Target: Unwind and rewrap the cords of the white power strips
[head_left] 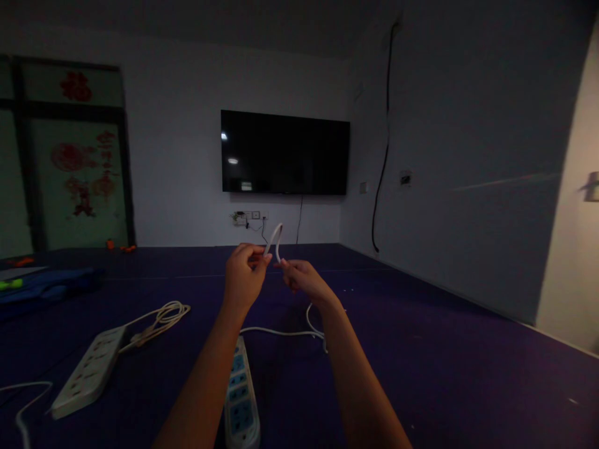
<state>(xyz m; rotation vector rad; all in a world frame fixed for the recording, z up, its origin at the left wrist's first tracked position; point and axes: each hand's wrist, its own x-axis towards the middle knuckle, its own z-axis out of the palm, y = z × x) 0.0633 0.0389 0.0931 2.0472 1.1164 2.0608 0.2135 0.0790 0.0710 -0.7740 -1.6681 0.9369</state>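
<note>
A white power cord [277,232] rises in a narrow bend between my two hands. My left hand [244,274] pinches one side of the bend between thumb and fingers. Close beside it, my right hand [303,277] grips the other side. More of the cord runs down behind my right wrist and lies along the purple surface. Below my hands, partly covered by my left forearm, lies a white power strip [242,399] with blue socket faces.
On the left, a second white power strip [91,368] lies with its coiled cord [168,317]. Blue cloth [65,284] is at the far left on the purple surface [449,374]. A television [285,153] hangs on the back wall; a dark cable [386,143] hangs at right.
</note>
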